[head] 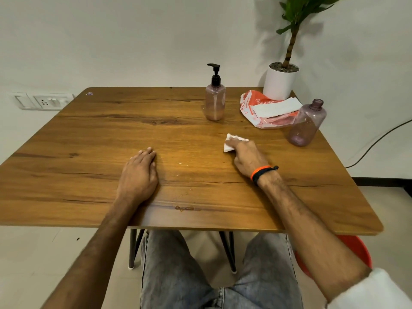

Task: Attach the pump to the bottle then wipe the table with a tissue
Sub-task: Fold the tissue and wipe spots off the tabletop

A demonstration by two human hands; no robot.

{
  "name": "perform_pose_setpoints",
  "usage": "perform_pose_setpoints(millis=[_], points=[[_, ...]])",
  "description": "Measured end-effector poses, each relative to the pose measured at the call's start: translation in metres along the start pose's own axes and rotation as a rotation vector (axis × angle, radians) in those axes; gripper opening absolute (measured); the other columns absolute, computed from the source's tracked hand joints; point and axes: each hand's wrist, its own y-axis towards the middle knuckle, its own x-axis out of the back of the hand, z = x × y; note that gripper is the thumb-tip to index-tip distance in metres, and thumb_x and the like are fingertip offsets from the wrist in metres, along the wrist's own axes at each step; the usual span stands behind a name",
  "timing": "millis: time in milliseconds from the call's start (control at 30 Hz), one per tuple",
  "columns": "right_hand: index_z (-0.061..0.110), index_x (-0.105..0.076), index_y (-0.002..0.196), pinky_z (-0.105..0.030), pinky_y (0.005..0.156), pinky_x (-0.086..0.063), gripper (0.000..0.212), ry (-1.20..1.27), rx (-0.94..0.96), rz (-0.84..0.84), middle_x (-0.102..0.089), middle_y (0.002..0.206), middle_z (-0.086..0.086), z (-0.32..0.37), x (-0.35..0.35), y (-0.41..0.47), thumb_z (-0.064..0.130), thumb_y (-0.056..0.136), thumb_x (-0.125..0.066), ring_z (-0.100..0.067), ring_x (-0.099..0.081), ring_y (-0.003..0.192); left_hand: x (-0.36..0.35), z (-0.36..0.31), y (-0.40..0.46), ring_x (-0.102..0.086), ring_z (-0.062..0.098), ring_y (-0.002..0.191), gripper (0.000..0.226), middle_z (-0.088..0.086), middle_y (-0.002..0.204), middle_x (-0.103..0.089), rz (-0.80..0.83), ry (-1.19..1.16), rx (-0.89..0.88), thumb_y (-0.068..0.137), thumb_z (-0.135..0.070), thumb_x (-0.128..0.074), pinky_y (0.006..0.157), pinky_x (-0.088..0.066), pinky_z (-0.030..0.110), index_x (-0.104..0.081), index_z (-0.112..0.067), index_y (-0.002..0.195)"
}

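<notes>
Already the black pump (214,72) sits screwed onto the upright, tinted clear plastic bottle (215,102), which stands toward the far edge of the brown wood-grain table (89,134), right of its middle. So the first step looks done, and the wiping is in hand. The right hand (246,156) presses a crumpled white tissue (229,144) onto the tabletop right of centre, fingers curled over it and pinching it. The left hand (139,172) lies flat nearer the near edge, fingers straight and pressed together.

One likely miss is the small wet smear (184,208) at the near edge, well apart from the tissue, along with pale specks (181,163) between the hands; a short wipe would leave them. A wide sweep toward the right edge could knock the uncapped purple plastic bottle (306,123), which leans just beside the orange and white tissue packet (265,108) near the far right corner. The thin tissue may also shred on the damp patch.
</notes>
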Motion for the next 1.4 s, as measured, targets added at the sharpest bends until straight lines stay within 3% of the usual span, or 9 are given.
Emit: perform_pose_setpoints(millis=[233,333,433,600,833,967,1100,1267,1400], points=[[0.017,-0.051,0.139,-0.028,0.117,-0.026,0.058,0.178,0.377,0.179,-0.047,0.147,-0.007,0.077,-0.039,-0.067,-0.009,0.087,-0.042,-0.021,-0.040,0.138,0.002,-0.006,-0.003,-0.029,0.023,0.145,0.045,0.006,0.155,-0.036,-0.003,0.000,0.010,0.100,-0.024,-0.040,0.120,-0.022,0.046,-0.042,-0.012,0.144],[0.023,-0.055,0.135,-0.016,0.104,-0.034,0.053,0.372,0.298,0.161,-0.056,0.139,-0.001,0.072,-0.017,-0.059,-0.005,0.092,-0.043,-0.015,-0.049,0.130,0.002,-0.006,-0.002,-0.029,0.022,0.145,0.045,0.006,0.155,-0.037,-0.003,-0.004,0.006,0.100,-0.025,-0.040,0.120,-0.022,0.046,-0.042,-0.012,0.144],[0.022,-0.061,0.130,-0.013,0.100,-0.035,0.054,0.392,0.145,-0.061,-0.062,0.132,0.000,0.051,0.007,-0.028,-0.008,0.089,-0.043,-0.015,-0.055,0.125,0.002,-0.004,-0.003,-0.030,0.023,0.145,0.046,0.006,0.155,-0.037,0.002,-0.004,0.001,0.100,-0.025,-0.039,0.120,-0.023,0.047,-0.042,-0.012,0.144],[0.021,-0.060,0.129,-0.029,0.105,-0.041,0.054,0.155,-0.064,-0.070,-0.058,0.132,-0.017,0.035,0.000,0.010,-0.007,0.087,-0.041,-0.033,-0.056,0.121,0.002,-0.004,-0.002,-0.030,0.023,0.145,0.045,0.007,0.155,-0.037,0.005,-0.015,0.002,0.100,-0.025,-0.039,0.119,-0.023,0.049,-0.043,-0.012,0.144],[0.013,-0.058,0.131,-0.035,0.115,-0.028,0.055,0.038,0.332,0.123,-0.051,0.142,-0.013,0.092,-0.041,-0.012,-0.008,0.082,-0.044,-0.030,-0.042,0.135,0.005,-0.005,-0.006,-0.030,0.022,0.145,0.044,0.006,0.154,-0.038,-0.003,-0.025,0.003,0.100,-0.021,-0.039,0.120,-0.021,0.045,-0.045,-0.012,0.143],[0.017,-0.055,0.135,-0.025,0.115,-0.022,0.052,0.087,0.510,0.231,-0.047,0.148,-0.005,0.095,-0.035,-0.045,-0.006,0.091,-0.042,-0.023,-0.039,0.139,0.007,-0.006,-0.010,-0.030,0.023,0.145,0.044,0.006,0.154,-0.039,-0.012,-0.018,0.002,0.100,-0.018,-0.039,0.120,-0.021,0.043,-0.045,-0.011,0.142],[0.029,-0.056,0.134,-0.020,0.113,-0.027,0.047,0.235,0.525,0.410,-0.051,0.144,0.005,0.082,-0.010,-0.065,0.002,0.098,-0.042,-0.011,-0.041,0.136,0.008,-0.006,-0.017,-0.029,0.023,0.146,0.044,0.006,0.155,-0.037,-0.007,-0.011,-0.009,0.100,-0.018,-0.038,0.120,-0.020,0.043,-0.043,-0.011,0.144],[0.019,-0.059,0.132,-0.019,0.111,-0.032,0.053,0.273,0.410,0.198,-0.056,0.139,-0.002,0.089,-0.001,-0.042,-0.009,0.091,-0.041,-0.015,-0.047,0.133,0.009,-0.007,-0.026,-0.029,0.023,0.145,0.044,0.007,0.154,-0.038,-0.017,-0.007,-0.011,0.100,-0.018,-0.038,0.120,-0.020,0.043,-0.044,-0.011,0.143],[0.021,-0.055,0.136,-0.029,0.115,-0.032,0.052,0.071,0.397,0.281,-0.050,0.145,-0.006,0.099,-0.023,-0.034,-0.004,0.093,-0.040,-0.021,-0.044,0.136,0.009,-0.009,-0.034,-0.030,0.023,0.145,0.044,0.007,0.154,-0.038,-0.026,0.002,-0.014,0.100,-0.018,-0.039,0.120,-0.020,0.041,-0.044,-0.011,0.143]])
